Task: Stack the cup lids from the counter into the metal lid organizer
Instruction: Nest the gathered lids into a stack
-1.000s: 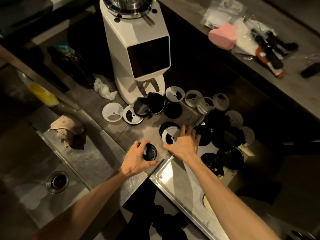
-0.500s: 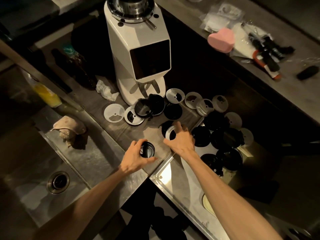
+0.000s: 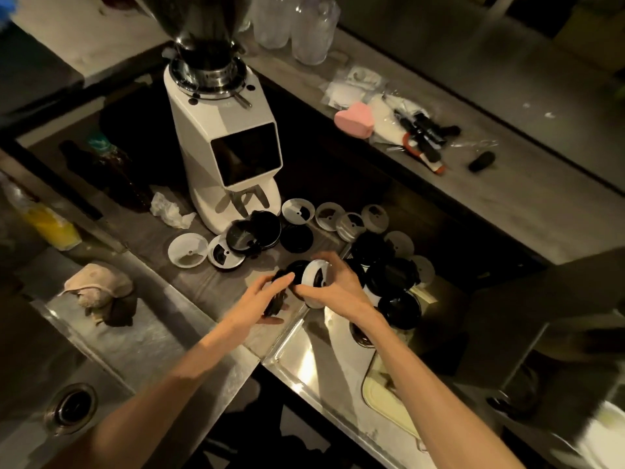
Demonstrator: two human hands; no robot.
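Two hands meet over the front edge of the worktop [image 3: 216,292], each holding lids. Left hand [image 3: 252,304] has its grip curled round a black lid [image 3: 278,292] tilted on edge, thumb on top, fingers underneath. Right hand [image 3: 333,287] has its grip pinching a white lid [image 3: 313,277] with a dark one stacked behind it, also on edge, just beside the black lid, nearly touching. Loose lids lie scattered behind the hands: white lids [image 3: 187,249] left and in a row [image 3: 329,215] further back, black lids [image 3: 392,277] clustered right, some overlapping. White coffee grinder [image 3: 233,157] stands behind them, a crumpled tissue [image 3: 170,211] at its left. Cloth [image 3: 98,282] lies on the steel sink [image 3: 71,406] surround. Pink heart-shaped thing [image 3: 353,120] on the back shelf. Cannot tell where the metal lid organizer is
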